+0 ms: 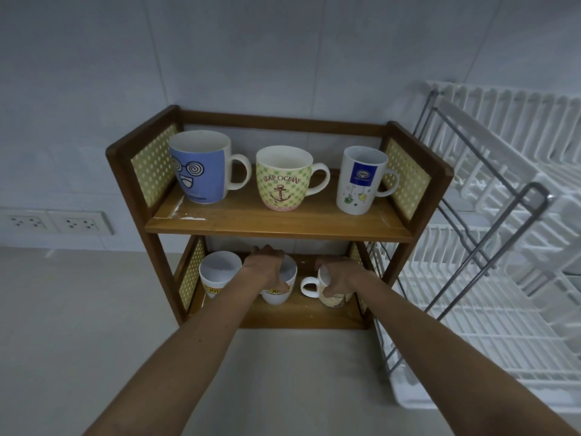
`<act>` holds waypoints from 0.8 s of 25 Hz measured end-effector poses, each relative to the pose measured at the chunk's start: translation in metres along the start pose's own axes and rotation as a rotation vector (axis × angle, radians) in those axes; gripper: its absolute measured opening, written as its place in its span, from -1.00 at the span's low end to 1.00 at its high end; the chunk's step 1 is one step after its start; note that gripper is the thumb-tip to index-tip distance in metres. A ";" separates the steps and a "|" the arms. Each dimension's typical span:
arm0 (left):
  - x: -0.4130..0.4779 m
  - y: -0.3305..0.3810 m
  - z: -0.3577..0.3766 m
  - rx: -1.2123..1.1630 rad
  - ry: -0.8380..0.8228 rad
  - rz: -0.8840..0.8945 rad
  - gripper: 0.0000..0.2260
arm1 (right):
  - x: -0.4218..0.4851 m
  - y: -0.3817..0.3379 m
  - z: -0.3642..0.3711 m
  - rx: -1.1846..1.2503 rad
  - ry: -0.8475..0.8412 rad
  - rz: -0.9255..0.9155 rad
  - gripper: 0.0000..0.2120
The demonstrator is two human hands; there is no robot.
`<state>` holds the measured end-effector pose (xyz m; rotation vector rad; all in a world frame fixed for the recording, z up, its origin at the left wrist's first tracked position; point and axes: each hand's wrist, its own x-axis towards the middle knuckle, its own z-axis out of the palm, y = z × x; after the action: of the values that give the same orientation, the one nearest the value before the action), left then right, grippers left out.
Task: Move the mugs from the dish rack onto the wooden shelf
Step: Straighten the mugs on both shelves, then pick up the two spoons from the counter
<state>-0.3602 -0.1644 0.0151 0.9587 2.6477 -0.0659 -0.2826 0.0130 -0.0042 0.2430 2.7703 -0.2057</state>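
Both my forearms run out long and nearly straight from the bottom of the view, over the pale countertop (78,325), converging on the lower tier of the wooden shelf (276,226). My left hand (267,265) is palm down, wrist dipped, fingers curled over the rim of the white mug with yellow print (278,292), gripping it from above as it sits mid-shelf. Just to its left stands a matching white mug (217,273), upright and untouched, near the left lattice panel. My right hand (341,278) is wrapped around the body of a patterned mug (330,297), fingers closed on it, its white handle sticking out to the left toward the middle mug; the mug looks tilted, and I can't tell whether its base is flat on the board. Up on the top tier, three more mugs stand upright in a row, well apart: the blue face mug (201,168) at left, the green check anchor mug (284,179) in the centre, the tall white mug with a blue label (361,180) at right, all handles pointing right. Off to my right, the white dish rack (490,247) sits beside the shelf with its slotted tiers showing. Behind, a pale wall with sockets (56,221) low on the left.
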 end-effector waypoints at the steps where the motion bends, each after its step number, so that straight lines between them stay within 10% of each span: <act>1: 0.000 0.000 0.001 0.004 -0.001 -0.002 -0.31 | 0.000 -0.001 0.001 -0.004 -0.001 0.002 -0.35; 11: -0.017 -0.001 0.022 -0.027 0.109 0.006 -0.20 | -0.041 -0.024 0.015 0.199 0.169 0.080 -0.23; 15: -0.085 0.028 0.081 -0.294 0.405 0.153 -0.38 | -0.127 -0.045 0.073 0.621 0.429 -0.143 -0.42; 20: -0.182 0.114 0.165 -0.632 0.269 0.222 -0.72 | -0.229 0.005 0.126 0.674 0.235 -0.152 -0.77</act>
<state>-0.1101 -0.2132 -0.0765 1.0662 2.4906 0.9470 -0.0282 -0.0369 -0.0397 0.2292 2.8456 -1.2221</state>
